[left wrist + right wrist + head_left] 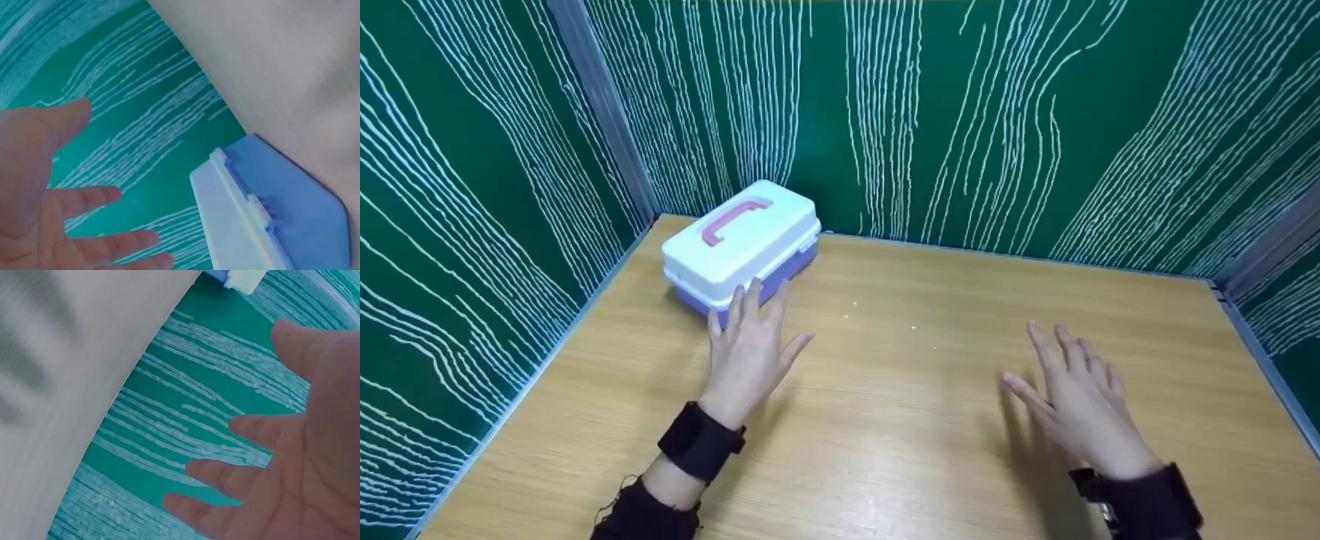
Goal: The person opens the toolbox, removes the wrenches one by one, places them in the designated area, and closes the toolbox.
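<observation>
Head view: a lidded box (741, 244), white top over purple base, pink handle, is seen at the far left of the worktop (930, 420); lid down, contents hidden. Left wrist view: left hand (53, 197) is released, fingers spread just short of the box, nothing held. Right wrist view: right hand (292, 461) is likewise released, well apart from it.
</observation>
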A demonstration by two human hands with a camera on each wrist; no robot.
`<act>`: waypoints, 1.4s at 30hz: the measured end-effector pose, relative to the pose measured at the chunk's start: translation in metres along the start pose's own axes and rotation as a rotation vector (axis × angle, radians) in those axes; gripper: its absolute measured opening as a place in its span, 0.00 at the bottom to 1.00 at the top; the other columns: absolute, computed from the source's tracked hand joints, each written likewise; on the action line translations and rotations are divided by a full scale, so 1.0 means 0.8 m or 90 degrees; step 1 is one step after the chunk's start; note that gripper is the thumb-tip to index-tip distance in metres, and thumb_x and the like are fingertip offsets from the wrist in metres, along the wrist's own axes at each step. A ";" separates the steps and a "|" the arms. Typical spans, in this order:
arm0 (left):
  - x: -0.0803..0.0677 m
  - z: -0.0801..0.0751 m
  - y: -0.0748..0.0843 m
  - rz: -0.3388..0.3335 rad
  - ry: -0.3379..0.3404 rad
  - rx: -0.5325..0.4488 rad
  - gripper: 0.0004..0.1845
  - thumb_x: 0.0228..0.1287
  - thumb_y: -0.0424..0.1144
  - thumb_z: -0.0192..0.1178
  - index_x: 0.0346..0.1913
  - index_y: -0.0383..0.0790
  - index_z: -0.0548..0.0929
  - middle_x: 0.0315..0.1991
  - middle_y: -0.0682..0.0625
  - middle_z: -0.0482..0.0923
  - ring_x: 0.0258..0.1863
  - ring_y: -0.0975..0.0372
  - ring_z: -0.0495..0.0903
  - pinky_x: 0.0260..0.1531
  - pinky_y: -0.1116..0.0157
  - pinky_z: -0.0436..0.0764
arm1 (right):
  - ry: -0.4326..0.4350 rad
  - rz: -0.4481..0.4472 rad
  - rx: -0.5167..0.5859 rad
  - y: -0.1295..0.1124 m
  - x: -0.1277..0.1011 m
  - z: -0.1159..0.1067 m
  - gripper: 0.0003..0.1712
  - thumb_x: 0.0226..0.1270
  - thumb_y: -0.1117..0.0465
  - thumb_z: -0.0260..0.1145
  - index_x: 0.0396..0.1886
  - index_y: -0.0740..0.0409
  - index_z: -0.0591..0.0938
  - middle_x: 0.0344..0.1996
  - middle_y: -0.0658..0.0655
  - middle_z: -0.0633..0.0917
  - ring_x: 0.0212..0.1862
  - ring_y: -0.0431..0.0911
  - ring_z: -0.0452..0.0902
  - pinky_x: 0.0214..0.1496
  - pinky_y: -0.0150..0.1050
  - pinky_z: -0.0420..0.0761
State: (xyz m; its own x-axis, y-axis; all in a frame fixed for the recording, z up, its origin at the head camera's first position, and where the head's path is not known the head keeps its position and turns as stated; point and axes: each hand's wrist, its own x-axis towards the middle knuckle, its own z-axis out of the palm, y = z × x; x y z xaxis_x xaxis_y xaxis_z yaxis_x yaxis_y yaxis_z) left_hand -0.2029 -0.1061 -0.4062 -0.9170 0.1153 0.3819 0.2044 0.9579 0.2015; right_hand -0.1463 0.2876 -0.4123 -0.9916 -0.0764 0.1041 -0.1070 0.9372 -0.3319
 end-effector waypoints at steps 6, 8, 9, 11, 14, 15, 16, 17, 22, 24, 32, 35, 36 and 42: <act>0.015 -0.007 -0.015 -0.028 -0.004 0.013 0.40 0.66 0.60 0.62 0.77 0.50 0.63 0.75 0.33 0.60 0.74 0.39 0.61 0.68 0.28 0.58 | -0.011 -0.039 0.004 -0.026 0.028 0.007 0.51 0.72 0.31 0.52 0.82 0.51 0.47 0.76 0.77 0.50 0.73 0.79 0.46 0.66 0.83 0.42; 0.020 -0.008 -0.021 -0.034 -0.001 0.013 0.40 0.67 0.60 0.62 0.77 0.49 0.64 0.74 0.33 0.60 0.74 0.39 0.61 0.67 0.28 0.58 | -0.010 -0.051 0.009 -0.036 0.038 0.009 0.51 0.72 0.31 0.53 0.82 0.51 0.48 0.76 0.77 0.51 0.73 0.77 0.48 0.67 0.82 0.43; 0.023 -0.009 -0.025 -0.036 0.002 0.014 0.40 0.66 0.59 0.62 0.77 0.49 0.64 0.74 0.33 0.60 0.74 0.38 0.61 0.67 0.27 0.58 | -0.010 -0.056 0.012 -0.041 0.043 0.011 0.51 0.71 0.31 0.53 0.82 0.51 0.49 0.76 0.76 0.52 0.74 0.76 0.49 0.68 0.81 0.44; 0.027 -0.011 -0.033 -0.038 0.011 0.014 0.40 0.67 0.58 0.63 0.76 0.48 0.64 0.74 0.32 0.60 0.73 0.38 0.62 0.66 0.27 0.59 | -0.011 -0.064 0.018 -0.051 0.055 0.015 0.51 0.71 0.30 0.53 0.82 0.51 0.50 0.76 0.75 0.53 0.75 0.73 0.50 0.69 0.80 0.45; 0.035 -0.013 -0.044 -0.044 0.026 0.011 0.39 0.67 0.58 0.63 0.76 0.46 0.65 0.73 0.31 0.61 0.72 0.38 0.63 0.65 0.27 0.61 | -0.013 -0.070 0.025 -0.065 0.073 0.021 0.51 0.70 0.29 0.52 0.81 0.50 0.51 0.76 0.74 0.55 0.75 0.72 0.51 0.71 0.78 0.46; 0.038 -0.014 -0.048 -0.047 0.030 0.009 0.39 0.67 0.58 0.63 0.75 0.45 0.65 0.73 0.31 0.61 0.72 0.37 0.63 0.64 0.27 0.62 | -0.013 -0.072 0.026 -0.069 0.079 0.023 0.50 0.70 0.28 0.51 0.81 0.50 0.51 0.77 0.73 0.55 0.75 0.72 0.51 0.72 0.77 0.47; 0.040 -0.015 -0.051 -0.052 0.031 0.008 0.39 0.67 0.58 0.62 0.76 0.45 0.65 0.73 0.31 0.61 0.72 0.37 0.63 0.64 0.27 0.62 | -0.013 -0.075 0.027 -0.074 0.086 0.025 0.50 0.70 0.29 0.52 0.81 0.50 0.52 0.77 0.73 0.55 0.75 0.71 0.52 0.72 0.77 0.48; 0.043 -0.016 -0.055 -0.058 0.031 0.007 0.40 0.67 0.58 0.63 0.76 0.45 0.65 0.73 0.30 0.61 0.72 0.37 0.63 0.63 0.26 0.63 | -0.012 -0.078 0.028 -0.079 0.092 0.026 0.49 0.71 0.29 0.52 0.81 0.50 0.52 0.76 0.73 0.56 0.75 0.72 0.53 0.72 0.76 0.48; 0.057 -0.019 -0.073 -0.090 0.027 -0.005 0.41 0.65 0.58 0.64 0.76 0.44 0.63 0.72 0.29 0.60 0.70 0.36 0.63 0.57 0.25 0.68 | -0.006 -0.096 0.030 -0.103 0.119 0.032 0.47 0.72 0.33 0.55 0.80 0.52 0.54 0.75 0.73 0.59 0.74 0.71 0.56 0.72 0.75 0.52; 0.063 -0.020 -0.081 -0.102 0.024 -0.013 0.41 0.66 0.59 0.62 0.76 0.44 0.63 0.71 0.29 0.61 0.70 0.35 0.63 0.55 0.25 0.69 | -0.005 -0.101 0.029 -0.113 0.129 0.035 0.47 0.72 0.34 0.56 0.80 0.52 0.55 0.75 0.72 0.60 0.74 0.70 0.57 0.72 0.74 0.54; 0.084 -0.024 -0.109 -0.170 0.003 -0.055 0.39 0.69 0.62 0.57 0.74 0.43 0.65 0.72 0.30 0.60 0.71 0.36 0.62 0.57 0.28 0.70 | 0.010 -0.119 0.019 -0.154 0.162 0.047 0.43 0.72 0.37 0.58 0.78 0.54 0.60 0.73 0.70 0.66 0.72 0.67 0.63 0.71 0.72 0.61; 0.092 -0.024 -0.120 -0.191 -0.004 -0.069 0.39 0.70 0.61 0.55 0.75 0.40 0.63 0.69 0.30 0.61 0.69 0.37 0.64 0.57 0.31 0.72 | 0.014 -0.125 0.010 -0.167 0.172 0.053 0.42 0.73 0.37 0.58 0.78 0.53 0.61 0.71 0.70 0.69 0.70 0.67 0.65 0.69 0.72 0.64; 0.095 -0.024 -0.123 -0.200 -0.009 -0.074 0.40 0.71 0.61 0.55 0.75 0.40 0.62 0.69 0.30 0.61 0.68 0.37 0.64 0.57 0.32 0.72 | 0.013 -0.123 0.007 -0.170 0.175 0.054 0.42 0.73 0.37 0.57 0.78 0.53 0.61 0.71 0.69 0.69 0.70 0.67 0.66 0.69 0.71 0.65; 0.114 -0.023 -0.142 -0.260 -0.037 -0.097 0.40 0.72 0.60 0.53 0.76 0.38 0.60 0.71 0.31 0.57 0.69 0.39 0.62 0.58 0.32 0.73 | 0.003 -0.110 0.009 -0.192 0.194 0.066 0.40 0.74 0.38 0.56 0.77 0.52 0.62 0.70 0.68 0.70 0.71 0.65 0.66 0.71 0.69 0.64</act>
State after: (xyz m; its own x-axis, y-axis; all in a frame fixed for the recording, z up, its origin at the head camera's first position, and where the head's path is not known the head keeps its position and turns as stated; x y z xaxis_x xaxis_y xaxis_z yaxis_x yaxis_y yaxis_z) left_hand -0.3033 -0.2090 -0.3773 -0.9499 -0.2459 0.1931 -0.1343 0.8785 0.4584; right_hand -0.2879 0.1138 -0.3944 -0.9582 -0.2339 0.1648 -0.2764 0.9057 -0.3213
